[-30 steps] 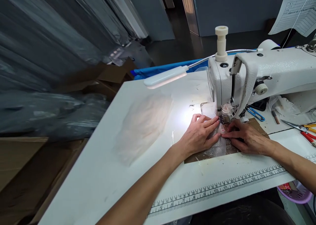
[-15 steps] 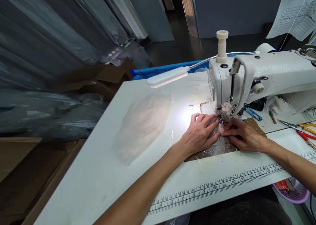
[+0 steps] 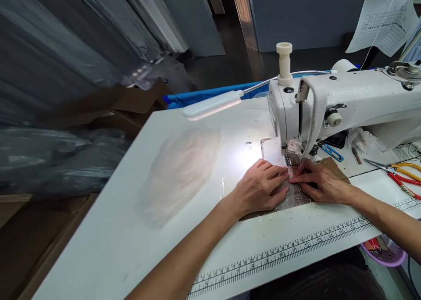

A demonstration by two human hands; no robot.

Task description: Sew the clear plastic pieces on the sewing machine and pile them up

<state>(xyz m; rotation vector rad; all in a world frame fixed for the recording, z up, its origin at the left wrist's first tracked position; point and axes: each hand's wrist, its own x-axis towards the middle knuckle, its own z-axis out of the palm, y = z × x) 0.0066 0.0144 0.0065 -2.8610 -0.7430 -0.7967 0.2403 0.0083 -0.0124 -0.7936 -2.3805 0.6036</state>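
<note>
My left hand (image 3: 261,186) lies palm down at the sewing machine (image 3: 355,98), its fingers stretched over a strip of sheer white fabric (image 3: 290,200). Just right of it, my right hand (image 3: 324,181) pinches the edge of that fabric, thumb and index fingertip together beside a small pink piece (image 3: 290,173). Both hands rest just in front of the presser foot. A pale pink fabric rose (image 3: 294,145) sits by the needle area. Beneath the hands is a brown plate (image 3: 335,170). The fabric under my left palm is hidden.
A pale sheer fabric pile (image 3: 184,173) lies on the white table (image 3: 115,230) at left. A lamp (image 3: 213,105) reaches over it. Blue thread snips (image 3: 331,151) and scissors (image 3: 394,167) lie at right. A ruler strip (image 3: 283,254) runs along the front edge, above a purple basket (image 3: 391,258).
The whole view has shifted slightly, so the machine and table appear farther left. More white fabric shows beyond my left fingertips. Both hands keep nearly the same pose.
</note>
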